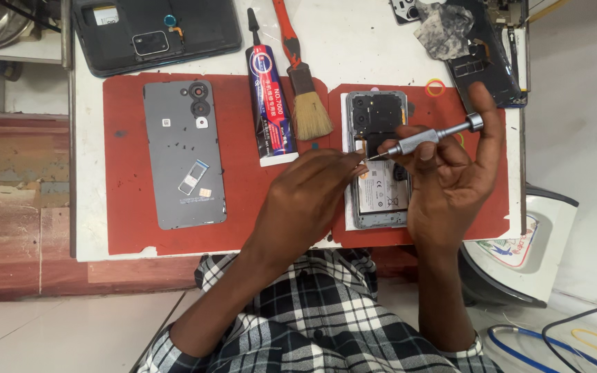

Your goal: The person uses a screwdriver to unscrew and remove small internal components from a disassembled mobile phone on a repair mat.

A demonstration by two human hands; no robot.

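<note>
Two hands work over an opened phone on a red mat on the table. Right hand pinches a grey screwdriver; left hand pinches closed at its tip, contents unclear.

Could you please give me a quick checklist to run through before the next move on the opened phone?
1. Screwdriver gripped in right hand: ok.
2. Tip over the opened phone: ok.
3. Left hand steadying phone: ok, fingertips rest on it.
4. Tip seated in a screw: cannot tell.
5. Back cover set aside on the mat: ok.
6. Glue tube and brush clear of the hands: ok.
</note>
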